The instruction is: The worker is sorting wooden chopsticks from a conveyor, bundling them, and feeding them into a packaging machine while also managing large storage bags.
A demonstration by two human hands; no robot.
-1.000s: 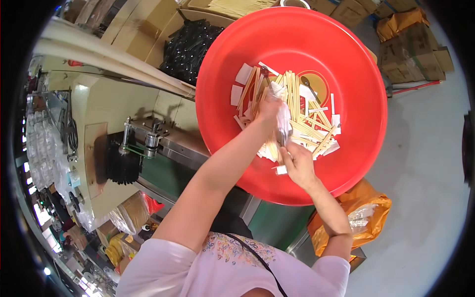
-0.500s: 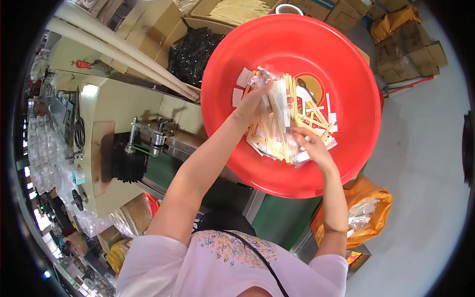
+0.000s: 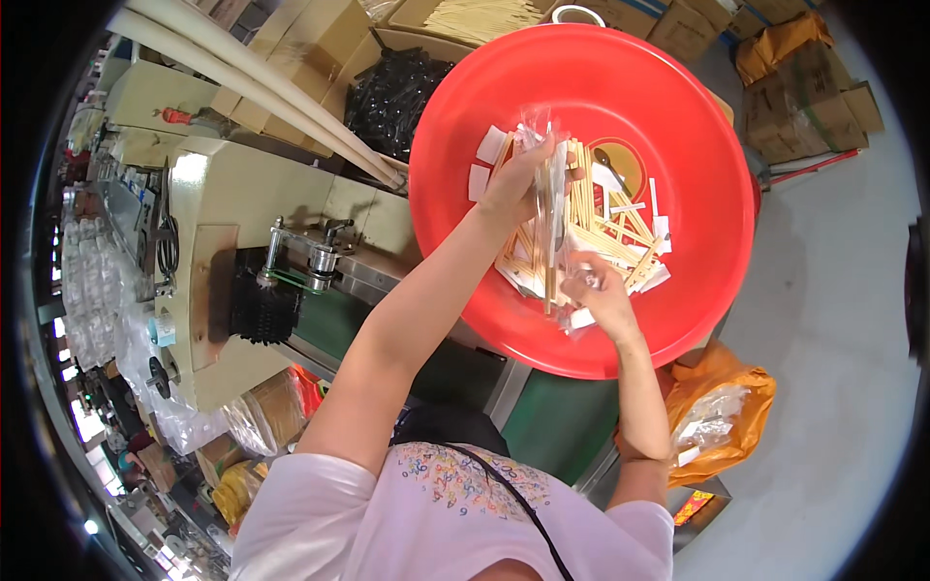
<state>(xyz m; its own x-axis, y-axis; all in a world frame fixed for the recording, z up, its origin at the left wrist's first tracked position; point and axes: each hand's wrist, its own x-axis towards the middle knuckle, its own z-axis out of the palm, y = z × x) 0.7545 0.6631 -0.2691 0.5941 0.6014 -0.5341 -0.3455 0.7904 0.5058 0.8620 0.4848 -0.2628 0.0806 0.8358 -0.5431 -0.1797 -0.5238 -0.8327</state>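
Observation:
Inside a large red tub [image 3: 705,145], my left hand [image 3: 523,184] is closed around the upper part of clear plastic packets [image 3: 552,218] with thin sticks and white pieces in them. The packets stand nearly edge-on, so how many there are cannot be told. My right hand [image 3: 608,302], fingers curled, grips crumpled clear film at their lower end. Below both hands lie loose wooden chopsticks [image 3: 583,198], white paper slips [image 3: 492,145] and a dark spoon [image 3: 603,157] on the tub's bottom.
Left of the tub is a machine with a black round brush [image 3: 262,298] and a green belt [image 3: 557,421]. A carton of black plastic cutlery [image 3: 392,102] and two pale pipes [image 3: 281,92] lie beyond. An orange bag [image 3: 746,412] holds clear packets at right.
The packets in my left hand have turned from showing a broad white face to nearly edge-on. My right hand stays at their lower end, its fingers now more curled. The whole view has shifted slightly.

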